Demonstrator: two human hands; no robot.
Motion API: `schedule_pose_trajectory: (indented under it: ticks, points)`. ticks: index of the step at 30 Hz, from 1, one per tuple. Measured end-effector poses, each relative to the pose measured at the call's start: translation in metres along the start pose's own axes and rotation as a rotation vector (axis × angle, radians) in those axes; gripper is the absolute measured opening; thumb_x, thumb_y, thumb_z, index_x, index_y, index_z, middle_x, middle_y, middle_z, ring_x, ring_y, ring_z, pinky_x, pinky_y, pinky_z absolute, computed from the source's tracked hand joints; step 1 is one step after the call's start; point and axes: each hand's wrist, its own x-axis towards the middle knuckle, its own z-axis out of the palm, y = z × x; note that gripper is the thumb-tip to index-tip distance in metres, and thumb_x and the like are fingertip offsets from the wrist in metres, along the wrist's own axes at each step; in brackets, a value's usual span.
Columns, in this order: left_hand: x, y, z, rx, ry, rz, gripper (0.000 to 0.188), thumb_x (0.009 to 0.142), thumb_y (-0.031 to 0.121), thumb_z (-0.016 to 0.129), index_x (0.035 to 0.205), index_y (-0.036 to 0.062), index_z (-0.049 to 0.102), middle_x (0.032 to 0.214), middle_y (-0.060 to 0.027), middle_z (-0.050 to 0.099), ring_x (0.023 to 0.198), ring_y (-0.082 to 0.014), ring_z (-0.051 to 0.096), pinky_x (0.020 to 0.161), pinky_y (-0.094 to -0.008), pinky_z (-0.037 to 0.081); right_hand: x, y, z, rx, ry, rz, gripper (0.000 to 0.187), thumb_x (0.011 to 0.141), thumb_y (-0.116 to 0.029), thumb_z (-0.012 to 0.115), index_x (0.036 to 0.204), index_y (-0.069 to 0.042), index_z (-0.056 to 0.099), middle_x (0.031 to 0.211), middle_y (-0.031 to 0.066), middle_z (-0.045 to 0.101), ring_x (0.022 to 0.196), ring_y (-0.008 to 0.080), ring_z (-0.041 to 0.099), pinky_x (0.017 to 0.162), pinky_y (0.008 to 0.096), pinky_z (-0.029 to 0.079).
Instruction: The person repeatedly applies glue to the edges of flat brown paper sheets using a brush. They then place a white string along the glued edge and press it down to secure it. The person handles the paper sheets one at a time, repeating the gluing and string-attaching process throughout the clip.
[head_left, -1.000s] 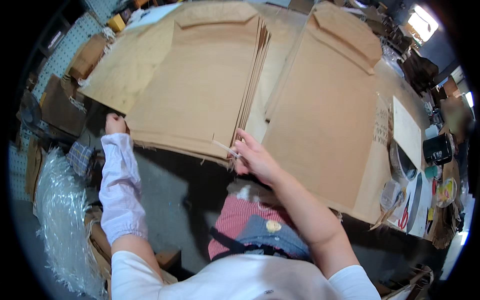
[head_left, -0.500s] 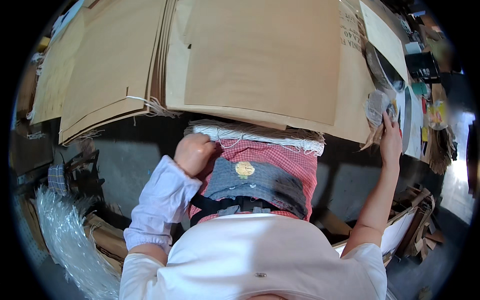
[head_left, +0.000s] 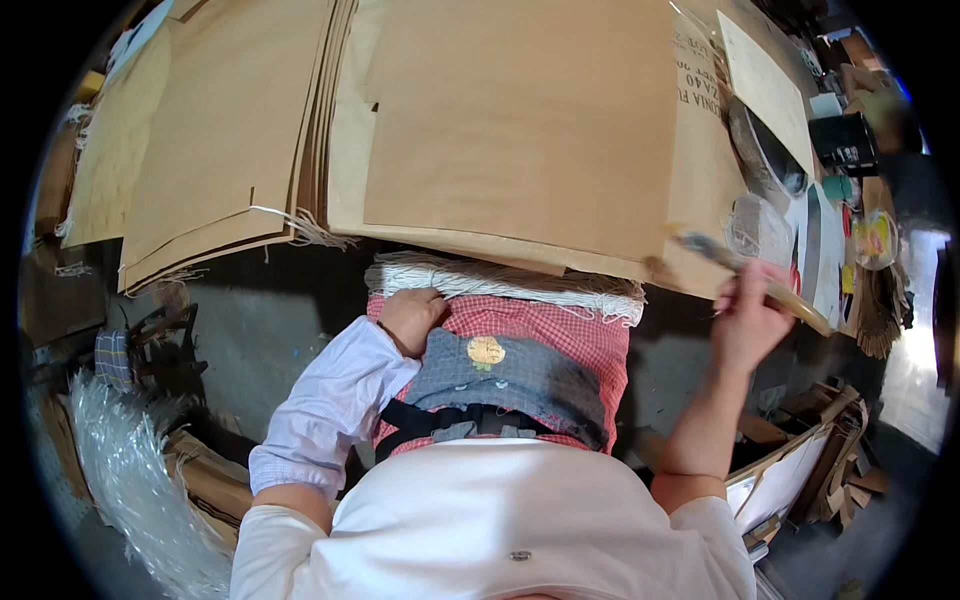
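My right hand (head_left: 748,315) is closed round the wooden handle of a brush (head_left: 790,298), slightly blurred. Its bristles point left, over the right part of the brown paper sheets. My left hand (head_left: 412,315) is curled against a bundle of white strings (head_left: 520,290) along the table's near edge, over my red checked apron (head_left: 600,360). Whatever its fingers grip is hidden. In front of me a large brown paper sheet (head_left: 520,120) lies on top of other sheets. Near the brush stands a clear round plastic container (head_left: 757,230).
To the left lies a stack of brown sheets (head_left: 215,130) with white strings at its corner. A dark-centred bowl (head_left: 765,150) and a black container (head_left: 843,143) stand at the right. Clear plastic strands (head_left: 140,490) hang low left; cardboard scraps (head_left: 840,470) lie low right.
My right hand has moved left and nearer from beside the clear container, bringing the brush up into view. My left hand has shifted slightly right and toward me.
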Motion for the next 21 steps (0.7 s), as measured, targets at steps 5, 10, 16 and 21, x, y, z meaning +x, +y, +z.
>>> schedule_pose_trajectory:
  ticks: [5,10,16,21]
  points:
    - [-0.004,0.011,-0.027,-0.061,0.089,-0.046,0.013,0.075,0.01,0.061,0.085,0.0041,0.066,0.076,-0.0126,0.063,0.079,-0.0341,0.06,0.071,-0.0412,0.048,-0.034,0.003,0.114,0.0,-0.247,-0.001,0.005,0.081,-0.005,0.068,0.082,-0.001,0.065,0.074,0.002,0.063,0.069,0.0093,0.058,0.064,0.0237,0.047]
    - [-0.017,0.001,-0.013,-0.33,0.019,-0.267,0.022,0.081,0.008,0.06,0.101,0.0013,0.064,0.093,-0.0197,0.065,0.085,-0.0363,0.063,0.073,-0.0424,0.05,-0.035,0.002,0.15,-0.008,-0.388,-0.043,0.007,0.081,-0.007,0.069,0.083,0.0,0.067,0.077,0.0005,0.064,0.071,0.0085,0.057,0.066,0.0232,0.047]
    - [-0.005,-0.005,-0.026,-0.133,-0.218,-0.281,0.027,0.085,0.015,0.055,0.11,0.0071,0.061,0.092,-0.0181,0.066,0.084,-0.0328,0.064,0.072,-0.0415,0.051,-0.037,0.0,0.144,-0.029,-0.38,-0.014,0.007,0.082,-0.007,0.069,0.083,0.0,0.067,0.075,0.0002,0.063,0.069,0.0072,0.056,0.064,0.0222,0.045]
    - [0.01,-0.013,-0.009,0.011,-0.066,0.022,0.019,0.079,0.013,0.056,0.095,0.0066,0.063,0.083,-0.0147,0.06,0.081,-0.0338,0.06,0.069,-0.0414,0.049,-0.04,0.001,0.139,-0.047,-0.348,0.007,0.008,0.083,-0.006,0.068,0.083,0.001,0.067,0.074,0.0,0.062,0.068,0.007,0.054,0.064,0.0217,0.044]
